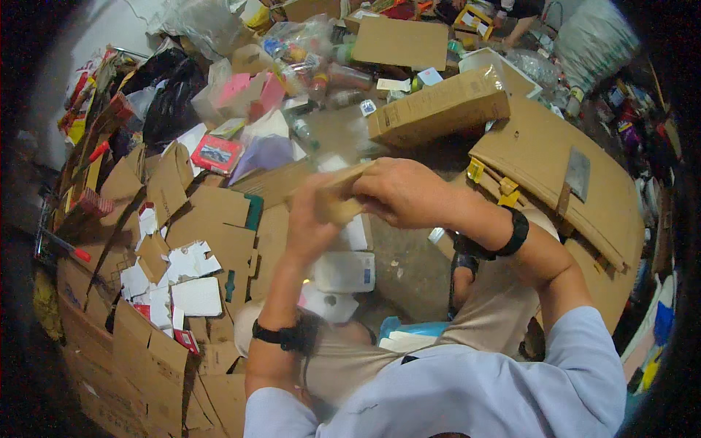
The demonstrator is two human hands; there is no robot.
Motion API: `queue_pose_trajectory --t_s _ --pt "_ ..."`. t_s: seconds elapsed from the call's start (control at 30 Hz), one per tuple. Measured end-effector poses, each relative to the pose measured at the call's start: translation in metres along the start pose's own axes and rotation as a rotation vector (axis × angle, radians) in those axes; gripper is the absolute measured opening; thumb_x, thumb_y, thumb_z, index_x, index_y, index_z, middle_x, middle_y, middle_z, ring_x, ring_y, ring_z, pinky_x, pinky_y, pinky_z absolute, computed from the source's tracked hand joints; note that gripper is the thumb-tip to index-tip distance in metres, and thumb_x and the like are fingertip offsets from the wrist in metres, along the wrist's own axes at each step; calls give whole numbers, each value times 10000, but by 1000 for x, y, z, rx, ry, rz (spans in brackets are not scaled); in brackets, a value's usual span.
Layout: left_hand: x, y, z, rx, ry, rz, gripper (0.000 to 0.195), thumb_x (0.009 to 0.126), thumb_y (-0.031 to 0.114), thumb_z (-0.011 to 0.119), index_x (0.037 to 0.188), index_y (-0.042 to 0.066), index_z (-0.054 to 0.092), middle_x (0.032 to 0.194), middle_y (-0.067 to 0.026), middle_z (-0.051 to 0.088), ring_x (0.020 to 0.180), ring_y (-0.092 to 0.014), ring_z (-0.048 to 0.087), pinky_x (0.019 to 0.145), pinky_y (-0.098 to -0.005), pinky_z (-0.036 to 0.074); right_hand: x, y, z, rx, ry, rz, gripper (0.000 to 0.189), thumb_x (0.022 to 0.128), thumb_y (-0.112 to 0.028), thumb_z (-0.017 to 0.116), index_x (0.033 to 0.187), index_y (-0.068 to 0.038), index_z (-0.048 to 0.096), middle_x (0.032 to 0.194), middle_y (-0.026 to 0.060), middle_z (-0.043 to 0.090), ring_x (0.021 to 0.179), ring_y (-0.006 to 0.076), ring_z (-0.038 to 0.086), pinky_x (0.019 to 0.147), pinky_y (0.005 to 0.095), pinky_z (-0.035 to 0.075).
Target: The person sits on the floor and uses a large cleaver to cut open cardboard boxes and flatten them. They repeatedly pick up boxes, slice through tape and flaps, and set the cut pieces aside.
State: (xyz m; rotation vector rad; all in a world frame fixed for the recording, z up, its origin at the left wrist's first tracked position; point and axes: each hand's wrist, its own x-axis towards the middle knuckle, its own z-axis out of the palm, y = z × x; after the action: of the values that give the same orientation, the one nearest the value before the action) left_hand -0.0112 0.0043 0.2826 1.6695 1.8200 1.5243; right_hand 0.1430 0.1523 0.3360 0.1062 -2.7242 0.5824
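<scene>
Between my two hands is a small brown cardboard box [342, 205], blurred by motion. My left hand [313, 219] grips its left side, the fingers partly hidden behind it. From the right, my right hand [402, 191] pinches the box's upper edge with bent fingers. Below the box, a white plastic container [345, 272] lies on the floor. A torn white piece with a round hole [328, 303] is just under that. Flattened brown cardboard [205, 219] spreads out to the left of my left arm.
Torn white cartons [189, 263] lie on the left cardboard. A long cardboard box [438, 109] and a large cardboard sheet [569, 169] stand on the right. Plastic bottles [350, 76], a black bag [175, 93] and a red box [217, 154] lie ahead. Another person's arm [520, 30] shows at the top.
</scene>
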Motion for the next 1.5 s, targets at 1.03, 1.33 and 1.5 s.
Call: queue_pose_trajectory --t_s 1.03,1.33,1.5 --pt "16 -11 2 125 374 -60 589 648 -36 690 1178 65 453 1088 -109 552 995 -243 558 858 -328 448 26 10 18 -290 511 -144 148 674 -63 614 730 -80 478 731 94 479 660 276 492 534 332 433" --pt "8 -4 0 169 353 -43 602 651 4 727 1187 86 465 1073 -112 555 963 -245 565 824 -318 454 20 46 -10 697 529 347 230 862 -224 532 922 -10 591 805 54 589 730 129 559 626 244 457" --pt "9 -5 7 221 329 30 596 644 -1 719 1180 79 470 1068 -134 549 966 -277 557 819 -328 452 16 48 -5 704 223 675 413 854 -395 545 884 13 598 759 122 610 690 192 603 619 325 477"
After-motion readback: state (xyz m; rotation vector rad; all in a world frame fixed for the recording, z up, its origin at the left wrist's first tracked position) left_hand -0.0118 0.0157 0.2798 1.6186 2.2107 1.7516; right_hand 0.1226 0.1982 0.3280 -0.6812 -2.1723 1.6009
